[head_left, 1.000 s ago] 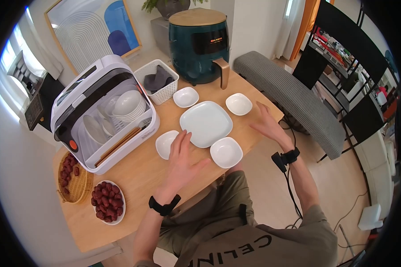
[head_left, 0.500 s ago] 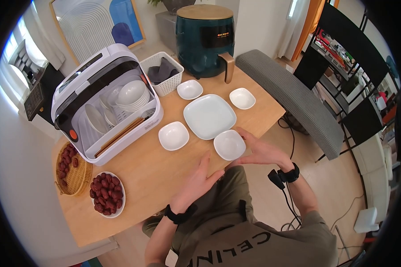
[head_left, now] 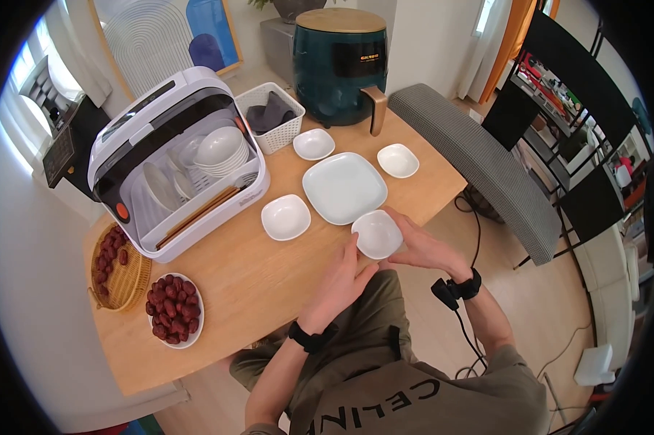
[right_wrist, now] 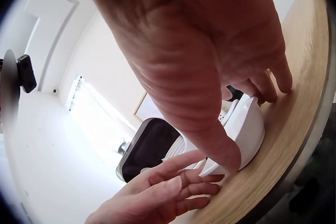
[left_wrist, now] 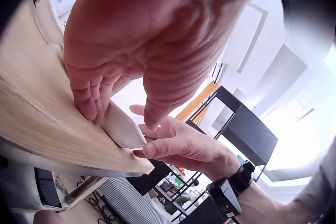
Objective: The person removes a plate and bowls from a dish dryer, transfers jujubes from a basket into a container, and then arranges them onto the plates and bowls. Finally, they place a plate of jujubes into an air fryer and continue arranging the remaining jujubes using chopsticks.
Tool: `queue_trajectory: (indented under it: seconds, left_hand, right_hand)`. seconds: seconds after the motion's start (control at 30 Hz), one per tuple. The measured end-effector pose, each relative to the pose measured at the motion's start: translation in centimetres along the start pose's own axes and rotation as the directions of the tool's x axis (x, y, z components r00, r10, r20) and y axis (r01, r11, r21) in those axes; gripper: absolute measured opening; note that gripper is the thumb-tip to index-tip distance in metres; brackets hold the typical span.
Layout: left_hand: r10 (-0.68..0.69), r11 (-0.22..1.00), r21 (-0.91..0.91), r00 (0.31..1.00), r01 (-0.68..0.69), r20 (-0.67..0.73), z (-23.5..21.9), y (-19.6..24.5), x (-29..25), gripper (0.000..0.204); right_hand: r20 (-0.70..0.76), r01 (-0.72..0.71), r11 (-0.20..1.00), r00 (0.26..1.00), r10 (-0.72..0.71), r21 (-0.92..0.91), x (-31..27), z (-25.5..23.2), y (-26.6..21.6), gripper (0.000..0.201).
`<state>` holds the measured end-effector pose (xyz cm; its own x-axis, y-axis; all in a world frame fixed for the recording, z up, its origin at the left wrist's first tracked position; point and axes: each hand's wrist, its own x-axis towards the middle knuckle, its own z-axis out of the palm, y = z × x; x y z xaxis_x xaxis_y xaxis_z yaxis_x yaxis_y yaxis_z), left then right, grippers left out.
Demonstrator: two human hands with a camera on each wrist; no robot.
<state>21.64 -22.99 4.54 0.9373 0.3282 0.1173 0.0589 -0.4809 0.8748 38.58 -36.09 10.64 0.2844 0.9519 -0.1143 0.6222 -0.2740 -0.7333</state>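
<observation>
In the head view a white squarish bowl [head_left: 377,234] sits at the table's front edge, just in front of a pale blue square plate [head_left: 345,190]. My right hand [head_left: 427,249] holds the bowl's right side, its fingers along the far side and its thumb at the near side. From the left, my left hand [head_left: 336,291] touches the bowl with fairly straight fingers, its thumb held apart. The right wrist view shows the right thumb overlapping the bowl [right_wrist: 251,132]. Three more white bowls stand around the plate: left [head_left: 286,217], back left [head_left: 314,145] and back right [head_left: 398,161].
A white dish box [head_left: 218,210] with bowls, plates and chopsticks stands at left. Behind are a white basket [head_left: 278,136] with dark cloth and a green air fryer [head_left: 338,80]. A plate of dates [head_left: 175,310] and a wicker basket [head_left: 127,283] lie front left. A grey bench [head_left: 472,167] adjoins the right.
Both hands have come in to the front bowl: the right moved down and left to its right side, the left moved right from beside the left bowl to its left side.
</observation>
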Motion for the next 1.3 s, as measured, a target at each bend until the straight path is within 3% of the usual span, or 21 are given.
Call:
queue_trajectory:
  seconds: [0.2,0.4,0.5,0.57,0.7,0.77,0.97,1.0,1.07,1.1,1.17,1.3]
  left_hand:
    - [0.008,1.0,-0.017,1.0,-0.008,-0.024,0.5,-0.6,0.3,0.069]
    - [-0.006,1.0,-0.02,1.0,0.006,-0.023,0.7,-0.8,0.4,0.075]
    - [-0.008,0.995,-0.104,1.0,0.005,-0.024,0.2,-1.3,0.2,0.077]
    - [-0.052,0.994,-0.094,0.998,0.048,-0.032,-0.5,-1.9,-0.3,0.079]
    - [-0.151,0.971,-0.191,0.988,0.144,-0.021,-2.9,-2.3,-1.2,0.079]
    - [-0.141,0.985,-0.111,0.989,0.136,-0.04,-4.5,-2.6,-2.1,0.077]
    - [-0.202,0.97,0.107,0.97,0.217,-0.138,-9.1,-2.9,-7.8,0.069]
    - [-0.203,0.97,0.102,0.967,0.22,-0.154,-10.0,-3.0,-8.5,0.069]
    - [-0.324,0.889,0.288,0.933,0.356,-0.155,-11.6,-2.9,-9.9,0.054]
    - [-0.327,0.888,0.281,0.93,0.363,-0.17,-12.1,-3.1,-10.4,0.054]
    - [-0.295,0.778,0.482,0.912,0.402,-0.285,-13.0,-3.7,-10.9,0.036]
    - [-0.326,0.749,0.509,0.905,0.424,-0.274,-13.4,-6.4,-11.1,0.029]
  right_hand:
    - [-0.058,0.048,0.997,0.997,-0.044,0.066,0.1,0.1,0.2,0.084]
    - [-0.017,0.014,1.0,1.0,-0.014,0.014,0.0,-0.1,0.8,0.083]
    - [-0.011,0.005,1.0,1.0,-0.005,-0.012,-0.3,-0.7,0.6,0.079]
    - [-0.012,0.012,0.995,1.0,-0.014,-0.094,-0.2,-1.3,1.0,0.076]
    - [-0.042,-0.048,0.998,0.998,0.047,-0.036,-0.1,-2.4,0.2,0.075]
    - [-0.097,-0.033,0.992,0.995,0.02,-0.126,0.5,-2.5,0.3,0.073]
    - [-0.145,0.046,0.992,0.987,-0.063,-0.119,2.6,-1.8,-4.2,0.061]
    - [-0.136,0.058,0.99,0.988,-0.075,-0.127,3.3,-1.6,-4.8,0.061]
    - [-0.066,0.112,0.989,0.991,-0.118,-0.093,5.0,-0.9,-6.5,0.051]
    - [-0.054,0.124,0.987,0.99,-0.129,-0.1,6.0,-0.4,-7.7,0.051]
    - [0.035,0.176,0.979,0.984,-0.173,-0.101,8.3,0.4,-10.7,0.043]
    - [0.11,0.379,0.9,0.925,-0.363,-0.216,14.8,4.2,-13.0,0.038]
